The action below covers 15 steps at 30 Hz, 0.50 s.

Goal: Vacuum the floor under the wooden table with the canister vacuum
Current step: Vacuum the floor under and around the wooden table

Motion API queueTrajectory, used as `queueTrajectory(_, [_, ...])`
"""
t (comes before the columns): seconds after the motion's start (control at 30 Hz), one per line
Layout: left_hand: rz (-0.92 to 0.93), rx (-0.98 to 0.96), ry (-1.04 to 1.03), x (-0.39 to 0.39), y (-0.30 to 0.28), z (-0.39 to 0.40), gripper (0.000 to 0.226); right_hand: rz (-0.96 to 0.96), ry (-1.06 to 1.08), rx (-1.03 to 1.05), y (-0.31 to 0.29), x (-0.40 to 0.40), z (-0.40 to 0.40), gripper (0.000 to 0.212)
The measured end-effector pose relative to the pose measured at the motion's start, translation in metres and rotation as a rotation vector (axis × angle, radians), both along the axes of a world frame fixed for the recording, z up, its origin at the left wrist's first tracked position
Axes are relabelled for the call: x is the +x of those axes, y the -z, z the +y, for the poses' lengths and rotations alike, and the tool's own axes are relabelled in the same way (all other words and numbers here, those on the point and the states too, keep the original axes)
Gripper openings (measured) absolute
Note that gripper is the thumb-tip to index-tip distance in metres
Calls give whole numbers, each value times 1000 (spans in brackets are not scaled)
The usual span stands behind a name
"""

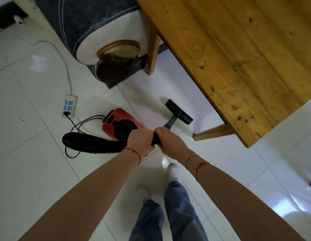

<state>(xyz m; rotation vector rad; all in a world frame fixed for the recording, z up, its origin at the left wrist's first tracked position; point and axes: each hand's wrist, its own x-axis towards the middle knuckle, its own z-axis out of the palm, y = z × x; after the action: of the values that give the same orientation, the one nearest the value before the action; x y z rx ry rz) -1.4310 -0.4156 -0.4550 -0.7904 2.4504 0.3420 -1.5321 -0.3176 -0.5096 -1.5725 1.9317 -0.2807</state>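
Note:
A red canister vacuum (119, 119) sits on the white tiled floor (29, 153), left of centre. Its black ribbed hose (88, 142) loops left and comes back to my hands. My left hand (140, 140) grips the rear of the black wand handle. My right hand (170, 138) grips the handle (155, 138) just ahead of it. The grey wand (170, 122) runs forward to the black floor nozzle (179, 111), which lies on the tiles beside the edge of the wooden table (238, 58), between its two visible legs.
A white power strip (69, 106) with the vacuum's black cord (78, 122) plugged in lies on the floor at left. A sofa arm (99, 32) stands behind the table's far leg (152, 49). The near leg (213, 132) is right of my hands. My feet are below.

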Motion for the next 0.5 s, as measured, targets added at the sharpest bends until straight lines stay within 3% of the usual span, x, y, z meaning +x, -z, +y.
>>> queueTrajectory(0.5, [-6, 18, -81, -104, 6, 26, 14, 22, -116, 51, 4, -115, 10, 26])
